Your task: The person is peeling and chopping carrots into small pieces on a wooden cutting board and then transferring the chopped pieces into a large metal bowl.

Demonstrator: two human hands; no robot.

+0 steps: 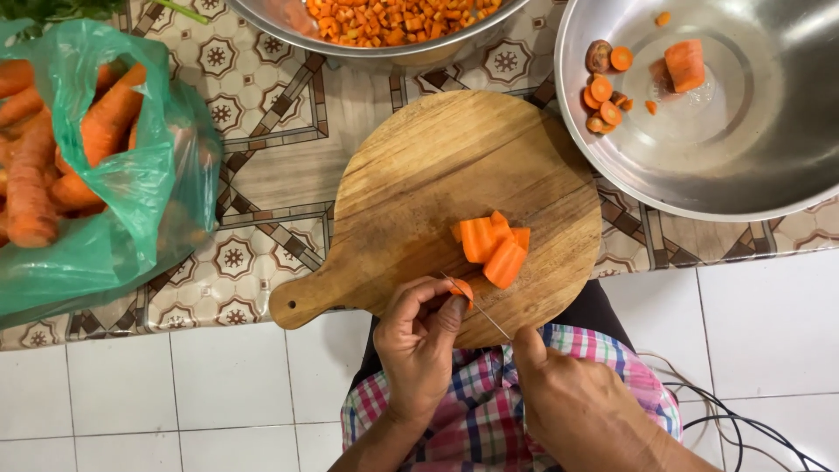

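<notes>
My left hand (419, 336) pinches a small carrot piece (461, 289) at the near edge of a round wooden cutting board (419, 188). My right hand (577, 398) grips a thin knife (476, 306) whose blade runs up to that piece and touches it. A small pile of cut carrot chunks (494, 245) lies on the board just beyond the hands.
A green plastic bag of whole carrots (79, 166) lies at the left on the patterned tablecloth (271, 122). A metal bowl of diced carrot (384, 26) stands at the top. Another metal bowl (725, 131) with carrot scraps sits at the right. Black cables (743, 428) trail over the tiled floor.
</notes>
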